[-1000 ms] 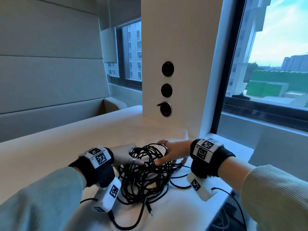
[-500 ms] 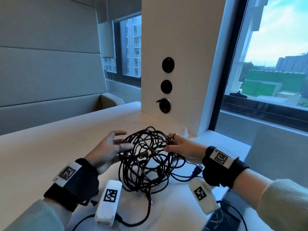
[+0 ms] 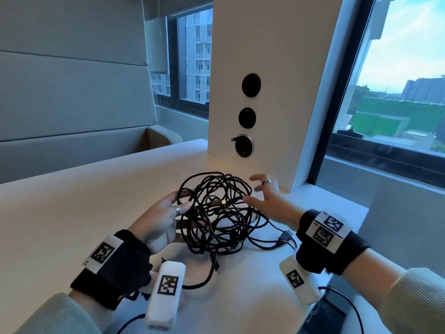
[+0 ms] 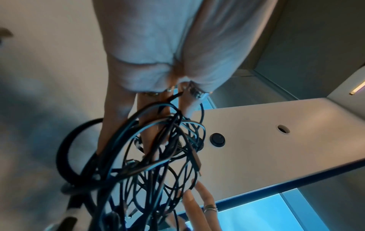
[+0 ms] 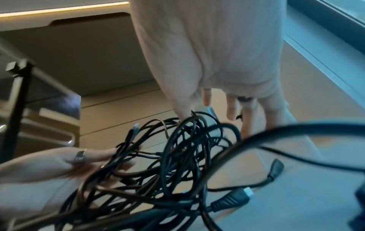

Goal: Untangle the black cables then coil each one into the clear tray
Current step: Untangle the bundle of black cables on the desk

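Observation:
A knot of black cables lies mid-table on the white table, with a gold-tipped plug on top and a flat plug trailing right. My left hand grips strands on the knot's left side; in the left wrist view loops of the cables hang round its fingers. My right hand is open with fingers spread at the knot's right, thumb tip touching a strand. The right wrist view shows the cables and a thick plug. I cannot plainly make out the clear tray.
A white post with round black sockets stands just behind the knot. A window ledge lies to the right, where the table ends. A padded bench sits behind the table's far left edge.
My left hand has closed on the knot's left side and raised it a little. My right hand has come off the cables and spread its fingers.

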The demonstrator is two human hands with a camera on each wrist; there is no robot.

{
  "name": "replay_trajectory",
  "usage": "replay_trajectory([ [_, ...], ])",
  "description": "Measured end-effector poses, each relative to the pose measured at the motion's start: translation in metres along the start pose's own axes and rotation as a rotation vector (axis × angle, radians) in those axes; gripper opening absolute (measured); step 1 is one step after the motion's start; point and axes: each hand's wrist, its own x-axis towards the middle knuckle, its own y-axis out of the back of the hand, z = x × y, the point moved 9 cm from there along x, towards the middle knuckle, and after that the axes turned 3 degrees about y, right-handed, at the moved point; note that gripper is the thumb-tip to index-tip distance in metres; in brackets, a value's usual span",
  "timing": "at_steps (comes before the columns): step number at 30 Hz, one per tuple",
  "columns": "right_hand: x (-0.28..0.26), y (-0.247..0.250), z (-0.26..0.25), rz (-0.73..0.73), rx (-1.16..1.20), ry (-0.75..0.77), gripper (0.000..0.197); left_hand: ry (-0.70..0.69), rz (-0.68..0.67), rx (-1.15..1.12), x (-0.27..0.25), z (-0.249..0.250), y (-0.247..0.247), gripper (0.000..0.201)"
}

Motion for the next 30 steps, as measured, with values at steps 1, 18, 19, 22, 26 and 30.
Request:
replay_trajectory([
  [1, -0.004, 0.006, -0.008, 0.045, -0.071, 0.055, 0.039, 0.001, 0.001, -0.020, 0.000, 0.000, -0.001, 0.025],
  [18, -0.067, -0.046, -0.042, -0.368, -0.335, 0.350, 0.054, 0.123, 0.059, -0.103, -0.015, 0.001, -0.009, 0.017],
  [19, -0.066, -0.041, -0.043, -0.314, -0.371, 0.381, 0.045, 0.097, 0.091, -0.066, -0.017, 0.006, -0.007, 0.020],
  [22, -0.059, -0.022, -0.034, -0.205, -0.444, 0.325, 0.023, -0.020, 0.235, -0.006, -0.024, 0.024, 0.010, 0.043],
  [26, -0.050, -0.020, -0.006, -0.319, -0.578, 0.144, 0.028, -0.317, 0.444, 0.903, -0.030, 0.068, 0.010, 0.038],
  [30, -0.051, -0.026, -0.010, -0.377, -0.509, 0.136, 0.032, -0.403, 0.007, 1.331, -0.028, 0.048, -0.062, 0.020],
])
